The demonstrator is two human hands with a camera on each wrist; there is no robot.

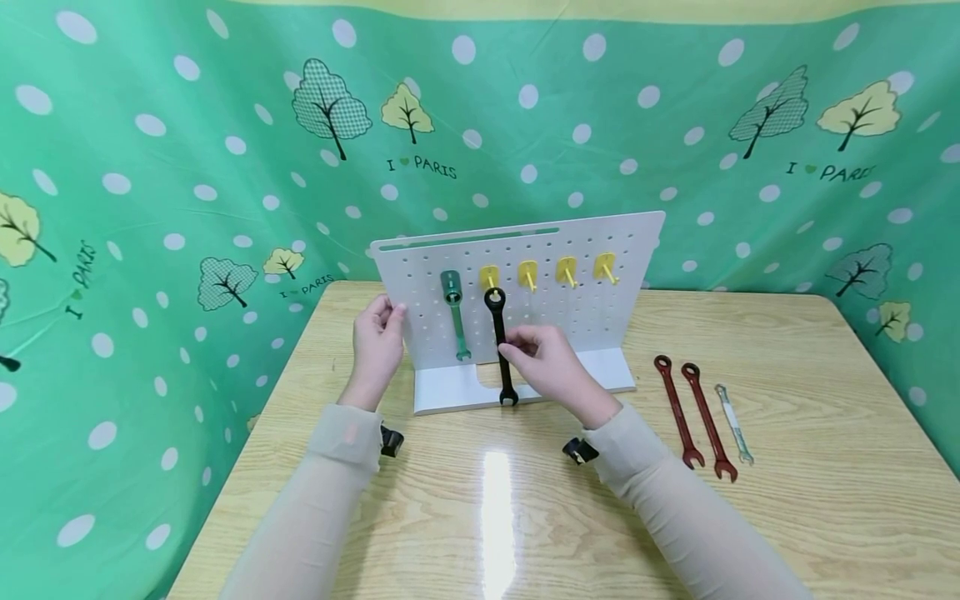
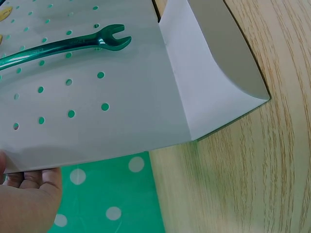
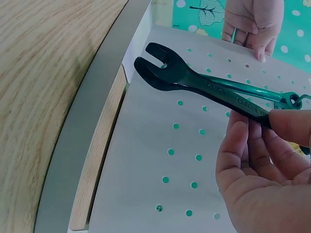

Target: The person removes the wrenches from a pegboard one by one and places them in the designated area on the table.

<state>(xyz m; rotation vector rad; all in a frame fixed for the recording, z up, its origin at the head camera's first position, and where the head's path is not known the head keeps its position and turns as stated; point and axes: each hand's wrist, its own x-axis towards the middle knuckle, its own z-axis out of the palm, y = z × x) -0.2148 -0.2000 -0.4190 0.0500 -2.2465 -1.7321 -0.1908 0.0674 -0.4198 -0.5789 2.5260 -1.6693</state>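
A black combination wrench hangs upright before the white pegboard, pinched between the thumb and fingers of my right hand. Its ring end is at the yellow hook second from the left; whether it sits on the hook I cannot tell. In the right wrist view the open end of the black wrench points away from the hand. My left hand grips the pegboard's left edge, thumb on the front and fingers behind. A green wrench hangs on the leftmost hook, which is green.
Several yellow hooks, among them one at the right end, line the board. On the table to the right lie two red wrenches and a small silver wrench. A green dotted curtain hangs behind.
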